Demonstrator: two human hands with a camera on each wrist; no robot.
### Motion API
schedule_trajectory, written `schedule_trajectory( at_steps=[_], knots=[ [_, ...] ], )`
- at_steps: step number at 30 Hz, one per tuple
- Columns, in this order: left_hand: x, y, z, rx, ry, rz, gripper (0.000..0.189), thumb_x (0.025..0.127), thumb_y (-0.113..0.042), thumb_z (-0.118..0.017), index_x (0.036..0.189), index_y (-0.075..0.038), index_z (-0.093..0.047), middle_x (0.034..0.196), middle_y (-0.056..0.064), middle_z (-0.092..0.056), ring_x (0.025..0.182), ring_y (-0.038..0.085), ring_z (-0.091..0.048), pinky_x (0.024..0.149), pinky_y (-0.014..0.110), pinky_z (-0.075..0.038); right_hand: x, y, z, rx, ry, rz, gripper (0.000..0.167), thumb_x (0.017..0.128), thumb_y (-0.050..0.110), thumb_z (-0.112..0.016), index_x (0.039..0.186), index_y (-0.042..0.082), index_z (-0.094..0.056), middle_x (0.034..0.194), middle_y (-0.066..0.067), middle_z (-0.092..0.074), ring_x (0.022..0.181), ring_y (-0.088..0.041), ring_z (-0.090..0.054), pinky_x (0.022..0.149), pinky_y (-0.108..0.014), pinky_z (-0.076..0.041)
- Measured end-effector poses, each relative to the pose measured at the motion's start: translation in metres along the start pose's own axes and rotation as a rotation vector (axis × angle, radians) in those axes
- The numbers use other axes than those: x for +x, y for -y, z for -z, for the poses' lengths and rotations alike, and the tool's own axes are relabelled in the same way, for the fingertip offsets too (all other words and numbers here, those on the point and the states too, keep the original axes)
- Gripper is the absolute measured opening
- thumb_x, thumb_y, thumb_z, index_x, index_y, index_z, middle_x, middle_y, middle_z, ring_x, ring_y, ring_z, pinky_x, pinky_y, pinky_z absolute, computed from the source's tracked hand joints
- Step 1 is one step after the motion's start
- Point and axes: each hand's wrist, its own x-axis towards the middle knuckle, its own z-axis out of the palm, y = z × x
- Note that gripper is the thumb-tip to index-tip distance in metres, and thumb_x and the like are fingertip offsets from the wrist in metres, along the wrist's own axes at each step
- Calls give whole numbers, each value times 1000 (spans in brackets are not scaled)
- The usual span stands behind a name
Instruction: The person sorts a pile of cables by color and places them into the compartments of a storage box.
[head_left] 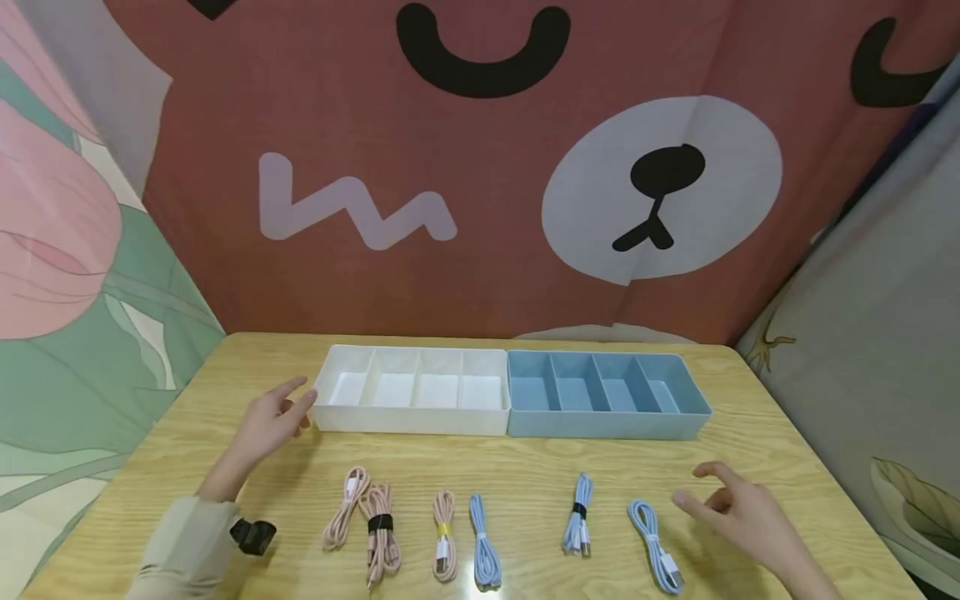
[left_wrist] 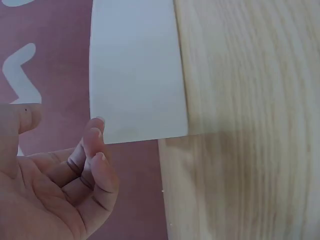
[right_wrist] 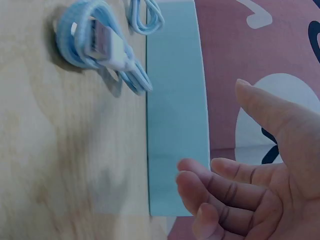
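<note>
My left hand hovers at the left end of a white divided box, fingers loosely bent and holding nothing. In the left wrist view its fingertips overlap the box's corner. A blue divided box stands end to end with the white one. My right hand is over the table's right side, relaxed, just right of a bundled blue USB cable. Another blue cable with a black tie and a third blue cable lie leftward. Pink cables lie in the front left, some tied with bands.
Both boxes have several compartments, with bare floors showing. The wooden table ends at a hanging cloth with a bear print. Patterned curtains flank it on both sides. A black device is worn on the left wrist.
</note>
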Motion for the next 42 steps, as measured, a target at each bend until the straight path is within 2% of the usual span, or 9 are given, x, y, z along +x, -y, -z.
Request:
schedule_trajectory(
  at_steps=[6, 9, 13, 17, 25, 27, 33, 42],
  knots=[
    [2, 5, -2, -22, 34, 45, 55, 98, -29, -41, 130, 14, -35, 66, 13, -61, 55, 23, -58, 50, 28, -43, 1, -2, -12, 59, 63, 20, 59, 85, 38, -61, 121, -6, -45, 61, 0, -59, 54, -14, -54, 52, -28, -40],
    [3, 7, -3, -36, 56, 56, 56, 98, -30, -40, 131, 14, -34, 68, 14, -61, 57, 25, -58, 49, 29, -44, 3, -4, -18, 83, 87, 43, 60, 85, 39, -62, 121, -6, -45, 56, 0, -56, 47, -11, -45, 47, -25, -35],
    [5, 9, -5, -51, 87, 78, 56, 98, -31, -39, 132, 13, -32, 69, 14, -60, 58, 25, -58, 50, 32, -46, 6, -8, -24, 79, 123, 82, 61, 83, 40, -63, 120, -6, -46, 54, 1, -54, 45, -8, -39, 45, -24, -32],
    [7, 11, -8, -78, 108, 110, 56, 99, -31, -38, 133, 14, -31, 69, 14, -61, 59, 25, -58, 51, 35, -47, 8, -10, -30, 78, 167, 113, 61, 81, 40, -65, 118, -6, -48, 56, 2, -54, 45, -8, -42, 45, -24, -34],
    [9, 16, -13, -121, 151, 185, 58, 99, -32, -34, 134, 15, -27, 71, 13, -63, 61, 20, -60, 52, 34, -47, 13, -9, -35, 154, 257, 188, 46, 83, 37, -64, 108, 0, -54, 51, 4, -48, 41, -4, -36, 43, -23, -33],
    [9, 17, -13, -131, 150, 198, 58, 100, -31, -33, 134, 15, -26, 72, 13, -63, 61, 21, -60, 52, 34, -47, 15, -8, -36, 156, 267, 186, 44, 83, 36, -65, 107, 1, -56, 50, 4, -47, 41, -4, -34, 42, -22, -32],
    [11, 19, -14, -153, 140, 220, 58, 100, -32, -28, 134, 14, -26, 72, 13, -62, 62, 22, -61, 51, 35, -46, 15, -5, -38, 150, 260, 182, 41, 82, 28, -67, 104, -5, -58, 55, 2, -53, 45, -6, -43, 43, -23, -34],
    [12, 19, -18, -158, 163, 235, 59, 100, -33, -24, 134, 15, -26, 72, 10, -61, 61, 20, -59, 53, 35, -45, 17, -1, -42, 198, 247, 158, 30, 79, 13, -67, 100, -6, -57, 57, 0, -55, 45, -10, -46, 42, -23, -36]
  ],
)
